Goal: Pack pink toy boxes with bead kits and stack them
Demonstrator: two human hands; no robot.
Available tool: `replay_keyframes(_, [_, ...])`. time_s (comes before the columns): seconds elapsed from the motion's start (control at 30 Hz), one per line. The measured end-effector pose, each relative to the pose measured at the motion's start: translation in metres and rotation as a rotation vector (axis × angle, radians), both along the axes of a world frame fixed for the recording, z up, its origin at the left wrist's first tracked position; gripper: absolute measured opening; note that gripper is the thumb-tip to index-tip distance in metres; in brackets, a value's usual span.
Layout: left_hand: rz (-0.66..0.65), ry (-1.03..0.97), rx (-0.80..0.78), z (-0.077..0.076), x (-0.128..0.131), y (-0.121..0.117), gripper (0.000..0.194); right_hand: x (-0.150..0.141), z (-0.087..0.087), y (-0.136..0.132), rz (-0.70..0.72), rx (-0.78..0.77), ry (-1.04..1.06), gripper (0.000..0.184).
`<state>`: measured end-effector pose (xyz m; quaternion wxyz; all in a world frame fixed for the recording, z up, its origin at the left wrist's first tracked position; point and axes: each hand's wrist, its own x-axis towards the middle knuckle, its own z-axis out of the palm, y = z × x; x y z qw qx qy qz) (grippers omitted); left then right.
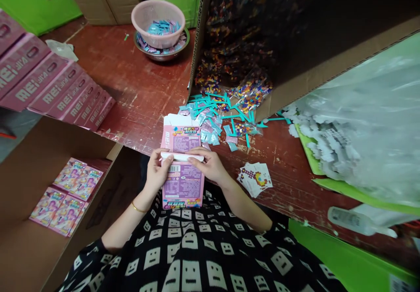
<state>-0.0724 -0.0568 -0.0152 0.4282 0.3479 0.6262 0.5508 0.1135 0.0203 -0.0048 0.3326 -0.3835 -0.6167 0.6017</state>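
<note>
A pink and purple printed carton (pixel 183 184) is held at the table's front edge, close to my body, with its white end flap (pixel 182 156) facing up. My left hand (pixel 157 169) grips the flap's left side, thumb on top. On the other side, my right hand (pixel 210 166) pinches the flap's right end. A second carton of the same print (pixel 187 144), its white flap open, lies just beyond my hands. Past it are loose turquoise plastic tools (pixel 232 128), small blue and pink sachets (pixel 210 132) and bags of coloured beads (pixel 244 128).
Pink boxes (pixel 70 91) stand in a row at left. Below, a large cardboard box (pixel 29 165) holds several packed cartons (pixel 67 195). A pink basket (pixel 157 9) of sachets sits in a metal bowl (pixel 162 56). Right are printed cards (pixel 257 178), white pieces (pixel 344 147) and a bottle (pixel 351 219).
</note>
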Motion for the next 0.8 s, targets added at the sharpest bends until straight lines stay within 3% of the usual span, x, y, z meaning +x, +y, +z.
replay_keyframes(0.17, [-0.075, 0.091, 0.091, -0.003, 0.005, -0.005, 0.027, 0.013, -0.011, 0.017, 0.157, -0.253, 0.080, 0.033])
replay_keyframes(0.4, [-0.071, 0.112, 0.055, -0.010, 0.004, 0.000, 0.056, 0.019, -0.008, 0.000, 0.232, -0.141, 0.154, 0.026])
replay_keyframes(0.47, [-0.055, -0.004, 0.039, -0.010, -0.001, 0.003, 0.067, 0.025, -0.008, 0.005, 0.134, -0.106, 0.148, 0.028])
replay_keyframes(0.57, [-0.054, -0.261, -0.060, -0.003, -0.006, -0.001, 0.068, 0.035, -0.012, 0.023, -0.223, -0.094, 0.152, 0.033])
replay_keyframes(0.67, [-0.242, -0.513, -0.209, 0.008, 0.002, -0.011, 0.059, 0.027, -0.016, 0.045, -0.546, -0.124, 0.214, 0.043])
replay_keyframes(0.73, [-0.348, -0.557, -0.200, 0.014, 0.010, -0.012, 0.047, 0.010, -0.013, 0.056, -0.550, -0.126, 0.242, 0.048])
replay_keyframes(0.8, [-0.257, -0.508, -0.105, 0.024, 0.007, -0.003, 0.040, -0.008, -0.005, 0.061, -0.463, -0.078, 0.285, 0.053])
